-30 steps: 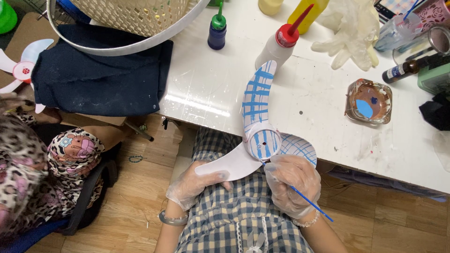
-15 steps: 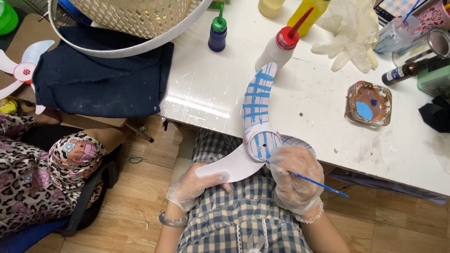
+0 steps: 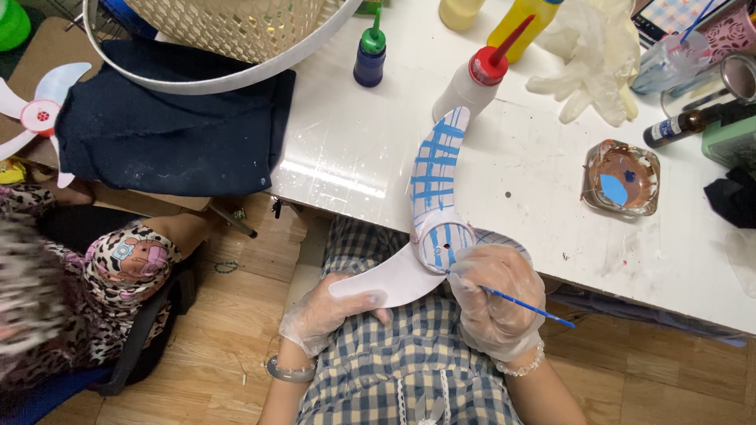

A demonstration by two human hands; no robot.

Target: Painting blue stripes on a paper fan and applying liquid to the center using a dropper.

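I hold a white three-bladed propeller shape (image 3: 435, 181) over my lap, at the table's front edge. Its upper blade carries a blue grid of painted lines; another blade behind my right hand is also lined. My left hand (image 3: 327, 311), in a clear glove, grips the plain white lower-left blade. My gloved right hand (image 3: 498, 297) holds a thin blue paintbrush (image 3: 526, 306), its tip touching the round hub near the centre hole.
On the white table (image 3: 354, 169): a small dish with brown and blue paint (image 3: 620, 179), squeeze bottles (image 3: 474, 79), a green-capped bottle (image 3: 370, 57), loose gloves (image 3: 592, 57), a basket (image 3: 228, 35) on dark cloth (image 3: 169, 138). A person in patterned clothes (image 3: 94, 291) sits at left.
My right hand has turned, swinging the brush handle from pointing down-right to nearly sideways. The person at left has shifted slightly.
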